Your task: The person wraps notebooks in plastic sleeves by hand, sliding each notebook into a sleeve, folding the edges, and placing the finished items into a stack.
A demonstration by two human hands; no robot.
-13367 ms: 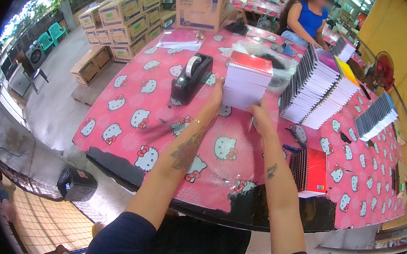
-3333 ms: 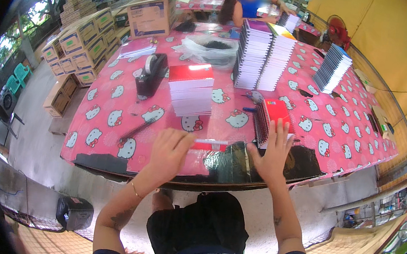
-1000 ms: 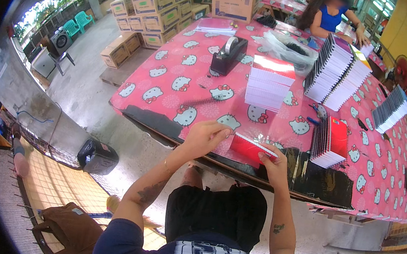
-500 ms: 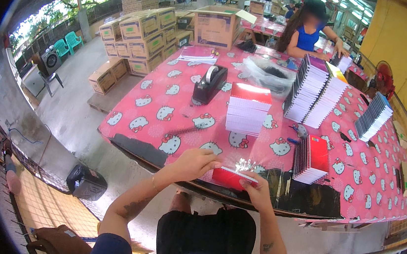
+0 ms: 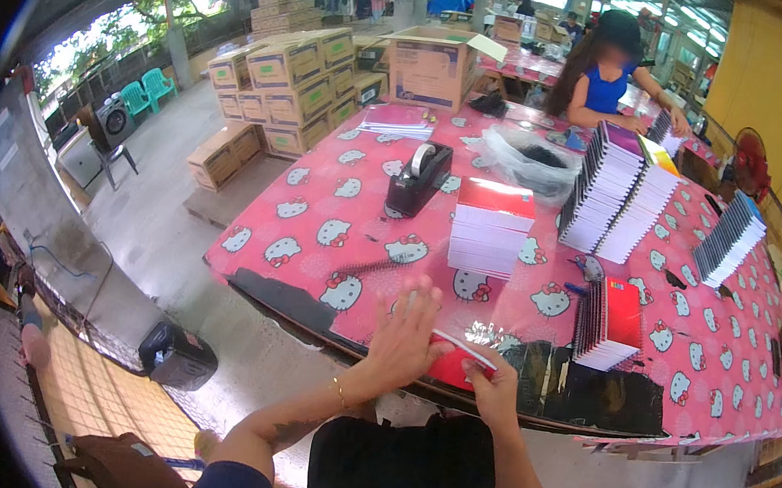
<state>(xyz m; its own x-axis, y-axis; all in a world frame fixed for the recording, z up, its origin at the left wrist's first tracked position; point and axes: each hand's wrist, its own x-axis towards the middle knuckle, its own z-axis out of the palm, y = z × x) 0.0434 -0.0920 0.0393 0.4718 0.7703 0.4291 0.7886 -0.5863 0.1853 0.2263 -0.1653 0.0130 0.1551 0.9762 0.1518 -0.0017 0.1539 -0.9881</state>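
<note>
Close to the table's near edge, a thin red-covered notebook [image 5: 450, 370] stands partly raised, its white page edge upward. My right hand [image 5: 494, 390] pinches its right end between thumb and fingers. At its left end is my left hand [image 5: 407, 337], fingers stretched out and thumb near the cover. Just beyond lies a dark wire spiral [image 5: 375, 265]. A stack of red-covered page blocks [image 5: 492, 228] stands farther back, and a pile of spiral-bound red notebooks [image 5: 613, 325] is to the right of my hands.
A black tape dispenser [image 5: 419, 180], a clear plastic bag [image 5: 531, 161] and tall spiral notebook stacks [image 5: 617, 193] occupy the pink-covered table [image 5: 319, 200]. Pliers [image 5: 587, 268] lie near the red pile. A co-worker [image 5: 603, 80] handles notebooks at the far side. Cartons [image 5: 297, 91] stand back left.
My left hand has gone from curled fingers at the notebook's left end to stretched fingers raised over it. My right hand keeps its hold. The whole view has shifted slightly.
</note>
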